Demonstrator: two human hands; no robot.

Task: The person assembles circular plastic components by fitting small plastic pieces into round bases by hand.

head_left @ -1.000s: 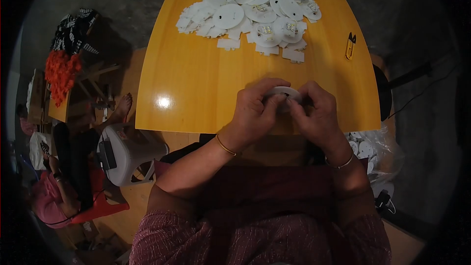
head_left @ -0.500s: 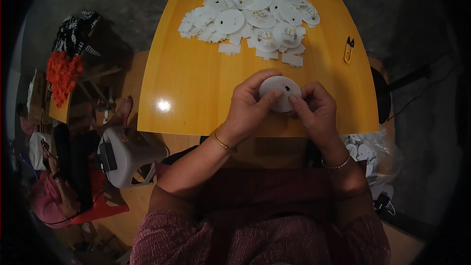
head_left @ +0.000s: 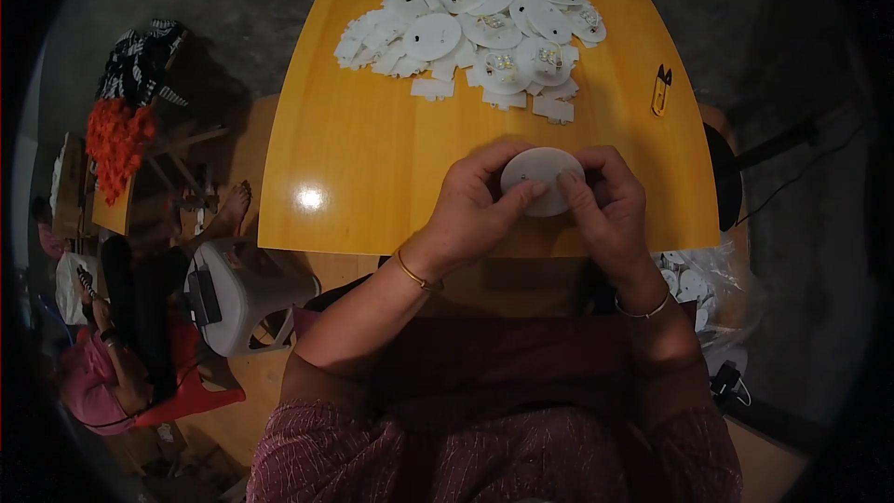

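A round white disc (head_left: 545, 166) is held between both hands above the near edge of the yellow table (head_left: 354, 168). My left hand (head_left: 480, 200) grips its left side, thumb lying on the face beside a small dark mark. My right hand (head_left: 607, 200) holds the right side, its thumb pressed on the face as well. The fingers behind the disc are hidden. Farther back on the table lies a heap of white discs and notched white pieces (head_left: 435, 35), some with small yellowish parts and wires.
Yellow snips (head_left: 661, 93) lie on the table's right side. A clear bag of white discs (head_left: 694, 289) is below right. At the left are a grey stool (head_left: 247, 289), a seated person in pink (head_left: 102, 377) and orange material (head_left: 118, 149).
The disc was tilted nearly edge-on, then showed its face with a black spot. Now that spot is no longer visible and a smaller mark shows near my left thumb. Both hands still hold it.
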